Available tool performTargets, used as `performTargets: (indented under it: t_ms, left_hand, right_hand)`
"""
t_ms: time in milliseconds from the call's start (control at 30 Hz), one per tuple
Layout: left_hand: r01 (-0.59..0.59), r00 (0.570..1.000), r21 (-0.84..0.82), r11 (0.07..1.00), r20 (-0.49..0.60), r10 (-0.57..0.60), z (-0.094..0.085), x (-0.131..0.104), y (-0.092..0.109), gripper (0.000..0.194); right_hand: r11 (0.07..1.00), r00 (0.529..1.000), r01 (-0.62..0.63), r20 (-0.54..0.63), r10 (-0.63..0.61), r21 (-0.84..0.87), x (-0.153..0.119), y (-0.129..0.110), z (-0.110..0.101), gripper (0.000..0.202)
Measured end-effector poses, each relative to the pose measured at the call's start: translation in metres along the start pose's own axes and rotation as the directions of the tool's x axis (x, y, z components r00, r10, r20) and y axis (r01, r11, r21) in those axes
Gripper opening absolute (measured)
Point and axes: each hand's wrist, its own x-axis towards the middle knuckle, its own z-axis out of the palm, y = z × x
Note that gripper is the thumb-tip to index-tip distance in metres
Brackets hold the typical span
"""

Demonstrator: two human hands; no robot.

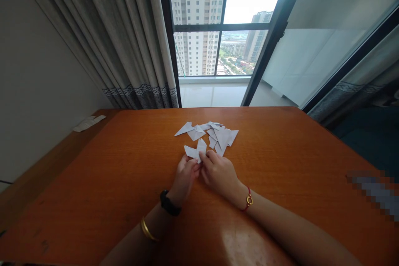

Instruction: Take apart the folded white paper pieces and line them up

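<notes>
Between my two hands is a piece of folded white paper (201, 146), with one flap pointing left and another pointing up. My left hand (184, 176) grips its lower left part, thumb on top. On the lower right, the fingers of my right hand (219, 171) pinch the same paper. My fingers cover its lower edge. Just beyond lies a loose pile of folded white paper pieces (222, 136), several of them overlapping. Left of that pile, a pointed folded piece (184, 129) rests on the table.
The brown wooden table (124, 183) stretches out around my hands. At its far left lies a flat whitish paper (89, 123). A blurred, pixelated object (374, 191) is at the right edge. Grey curtains (131, 41) and a window frame (221, 27) stand beyond the table.
</notes>
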Motion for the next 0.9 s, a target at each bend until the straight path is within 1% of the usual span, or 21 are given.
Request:
performTargets:
  t_ms: [67,100,133,167,200,233,300,333,400,433,533,600,633,667,733,767,800,833,867,900]
  left_hand:
    - [-0.019,0.998,0.024,1.0,-0.062,0.02,-0.001,0.002,0.0,0.029]
    - [-0.013,0.996,0.034,0.999,-0.089,0.016,-0.002,0.003,0.0,0.031]
    - [0.002,0.994,0.039,0.999,-0.106,0.002,-0.002,0.003,0.0,0.032]
    - [0.022,0.993,0.041,0.999,-0.114,-0.017,-0.002,0.003,0.001,0.032]
    - [0.036,0.993,0.041,0.998,-0.118,-0.031,-0.003,0.003,0.001,0.031]
    - [0.045,0.992,0.044,0.998,-0.118,-0.04,-0.003,0.003,0.001,0.03]
    - [0.059,0.992,0.049,0.997,-0.112,-0.054,-0.004,0.002,0.001,0.027]
    - [0.07,0.992,0.05,0.996,-0.106,-0.065,-0.005,0.001,0.001,0.026]
    - [0.094,0.991,0.044,0.995,-0.1,-0.089,-0.005,0.0,0.001,0.023]
    - [0.102,0.99,0.037,0.994,-0.099,-0.097,-0.005,-0.001,0.002,0.022]
    - [0.123,0.989,0.01,0.992,-0.083,-0.122,-0.003,-0.002,0.006,0.022]
    - [0.167,0.985,0.012,0.986,-0.05,-0.167,-0.002,-0.003,0.009,0.027]
    - [0.194,0.981,0.024,0.981,-0.027,-0.194,-0.002,-0.003,0.01,0.029]
    - [0.216,0.976,0.044,0.976,-0.005,-0.216,-0.002,-0.003,0.011,0.032]
    - [0.233,0.971,0.092,0.968,0.031,-0.237,-0.003,-0.003,0.011,0.035]
    - [0.235,0.97,0.114,0.965,0.042,-0.241,-0.003,-0.004,0.01,0.035]
    - [0.237,0.968,0.133,0.962,0.048,-0.245,-0.003,-0.005,0.009,0.036]
    - [0.242,0.966,0.147,0.959,0.054,-0.252,-0.003,-0.006,0.008,0.037]
    - [0.255,0.961,0.161,0.954,0.066,-0.268,-0.003,-0.007,0.006,0.038]
    - [0.272,0.953,0.173,0.946,0.084,-0.29,-0.003,-0.008,0.004,0.04]
  right_hand:
    - [0.993,0.999,-0.043,0.004,0.043,0.108,0.011,0.01,-0.007,0.031]
    - [0.984,0.996,-0.089,0.013,0.088,0.155,0.021,0.02,-0.009,0.029]
    - [0.968,0.984,-0.177,0.005,0.179,0.178,0.033,0.033,-0.011,0.029]
    - [0.945,0.955,-0.294,0.012,0.296,0.145,0.047,0.048,-0.012,0.032]
    - [0.908,0.912,-0.41,0.025,0.409,0.088,0.061,0.063,-0.01,0.033]
    - [0.89,0.892,-0.451,0.036,0.45,0.065,0.075,0.078,-0.008,0.034]
    - [0.873,0.873,-0.486,0.08,0.481,0.048,0.098,0.101,0.001,0.035]
    - [0.869,0.868,-0.492,0.101,0.486,0.05,0.105,0.108,0.006,0.032]
    - [0.865,0.864,-0.498,0.121,0.488,0.068,0.113,0.115,0.012,0.026]
    - [0.864,0.866,-0.496,0.117,0.486,0.085,0.113,0.115,0.012,0.027]
    - [0.867,0.884,-0.467,0.116,0.453,0.171,0.1,0.112,0.002,0.031]
    - [0.864,0.9,-0.435,0.16,0.406,0.253,0.085,0.107,-0.012,0.028]
    - [0.844,0.908,-0.415,0.203,0.365,0.338,0.077,0.104,-0.021,0.027]
    - [0.803,0.916,-0.396,0.25,0.312,0.447,0.068,0.1,-0.03,0.028]
    - [0.614,0.93,-0.357,0.33,0.162,0.704,0.052,0.09,-0.048,0.031]
    - [0.529,0.931,-0.345,0.353,0.091,0.775,0.046,0.085,-0.055,0.031]
    - [0.477,0.926,-0.341,0.376,0.025,0.81,0.041,0.08,-0.061,0.03]
    - [0.487,0.915,-0.338,0.402,-0.028,0.805,0.037,0.075,-0.065,0.026]
    - [0.539,0.9,-0.325,0.429,-0.077,0.778,0.034,0.071,-0.067,0.022]
    - [0.61,0.882,-0.296,0.455,-0.121,0.735,0.032,0.066,-0.068,0.018]
